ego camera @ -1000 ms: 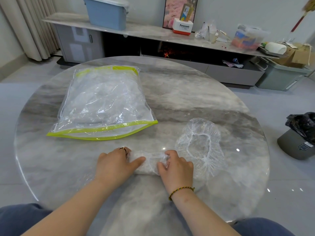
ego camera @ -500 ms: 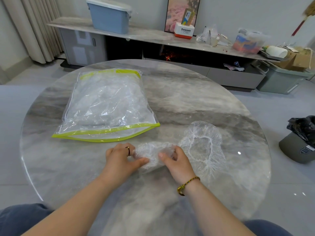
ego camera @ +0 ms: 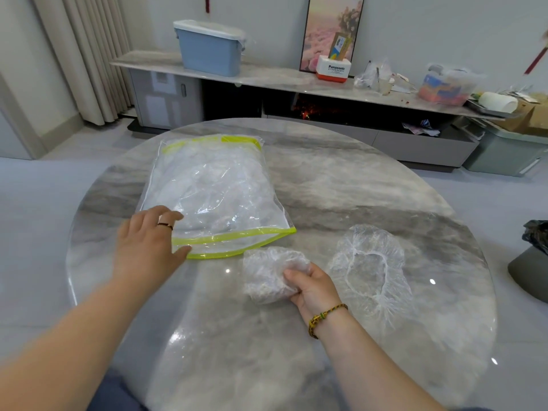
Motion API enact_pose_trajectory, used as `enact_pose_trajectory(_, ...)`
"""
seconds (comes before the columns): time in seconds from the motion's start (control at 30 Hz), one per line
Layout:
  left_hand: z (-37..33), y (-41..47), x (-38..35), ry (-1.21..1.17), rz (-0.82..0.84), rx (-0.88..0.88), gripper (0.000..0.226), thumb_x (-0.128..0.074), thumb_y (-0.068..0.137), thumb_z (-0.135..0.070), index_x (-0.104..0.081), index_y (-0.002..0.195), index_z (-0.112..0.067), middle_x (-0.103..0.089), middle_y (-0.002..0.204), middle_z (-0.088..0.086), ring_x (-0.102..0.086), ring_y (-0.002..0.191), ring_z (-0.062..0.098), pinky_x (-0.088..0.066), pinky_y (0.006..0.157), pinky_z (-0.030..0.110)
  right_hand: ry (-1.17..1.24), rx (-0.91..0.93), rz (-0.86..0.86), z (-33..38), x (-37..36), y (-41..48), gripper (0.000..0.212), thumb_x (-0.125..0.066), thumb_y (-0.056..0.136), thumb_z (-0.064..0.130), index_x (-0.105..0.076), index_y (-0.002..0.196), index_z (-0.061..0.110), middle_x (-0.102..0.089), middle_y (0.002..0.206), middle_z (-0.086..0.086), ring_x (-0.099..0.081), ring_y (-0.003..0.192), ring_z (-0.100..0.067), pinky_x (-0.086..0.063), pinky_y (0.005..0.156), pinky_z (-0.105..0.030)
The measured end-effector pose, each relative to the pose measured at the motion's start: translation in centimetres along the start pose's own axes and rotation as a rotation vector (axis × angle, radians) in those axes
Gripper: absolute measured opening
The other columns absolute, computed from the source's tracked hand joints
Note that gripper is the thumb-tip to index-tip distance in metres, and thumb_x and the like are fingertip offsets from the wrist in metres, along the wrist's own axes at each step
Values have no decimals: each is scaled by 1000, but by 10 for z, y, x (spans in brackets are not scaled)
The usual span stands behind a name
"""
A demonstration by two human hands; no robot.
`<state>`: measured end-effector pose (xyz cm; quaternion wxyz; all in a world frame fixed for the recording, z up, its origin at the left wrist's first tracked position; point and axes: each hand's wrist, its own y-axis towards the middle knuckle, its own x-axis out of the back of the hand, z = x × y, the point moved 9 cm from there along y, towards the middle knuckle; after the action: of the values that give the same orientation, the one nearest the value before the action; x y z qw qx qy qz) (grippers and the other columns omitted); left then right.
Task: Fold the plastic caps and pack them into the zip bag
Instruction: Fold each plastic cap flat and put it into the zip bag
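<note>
**Spotter:** What's your right doing?

**Operator:** My right hand point(ego camera: 314, 287) has fingers and thumb curled round the folded cap point(ego camera: 267, 274), near the middle of the table point(ego camera: 341, 179), just beside the yellow-green edge of the zip bag point(ego camera: 213, 197).

**Spotter:** And your left?

**Operator:** My left hand point(ego camera: 148, 244) holds nothing, fingers loosely spread over the bag's near-left corner. I can't tell if it's touching. An unfolded cap point(ego camera: 370, 268) lies flat toward the right edge.
</note>
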<state>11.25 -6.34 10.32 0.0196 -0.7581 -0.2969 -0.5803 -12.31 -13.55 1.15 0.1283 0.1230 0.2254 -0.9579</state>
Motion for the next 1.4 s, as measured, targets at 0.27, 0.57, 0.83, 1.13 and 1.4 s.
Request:
enact_pose_trajectory(0.27,37,19,-19,91,149,128,33,-58,87,-14,-58,120,-14,-51,130,-1,-42,120,25,-38,88,33,53,26,-1,-8,-26,19,27,-48,84,-14,-56,75,9,-64,55,3,-61,51,-8,-50,54,-22)
enact_pose_trajectory(0.57,23,16,30,-309,-162,174,23,-54,92,-23,-69,106,-15,-65,113,1,-59,102,26,-34,72,25,-215,81,-11,-1,-98,38,34,-52,83,-10,-44,62,16,-44,60,2,-42,54,-9,-35,45,-16)
enact_pose_trajectory(0.83,8,14,23,-284,-168,-143,16,-63,71,-19,-76,74,-12,-72,82,4,-47,86,11,-42,58,25,-467,169,-203,32,-133,89,10,-50,91,9,-46,82,12,-48,75,0,-47,79,-19,-37,56,-16)
enact_pose_trajectory(1.13,-2,18,-31,44,181,-258,20,-88,50,-5,-72,57,-16,-67,61,-1,-62,56,27,-41,43,26,-263,28,-306,14,-90,84,20,-43,93,-1,-41,83,16,-45,84,-4,-48,68,-12,-39,52,-11)
enact_pose_trajectory(1.4,-1,10,-28,137,212,-174,40,-50,90,-42,-54,127,-26,-48,132,-12,-46,117,15,-32,89,23,-240,84,-86,9,-51,15,25,-41,89,-8,-46,78,14,-54,64,-3,-54,43,0,-46,45,-16)
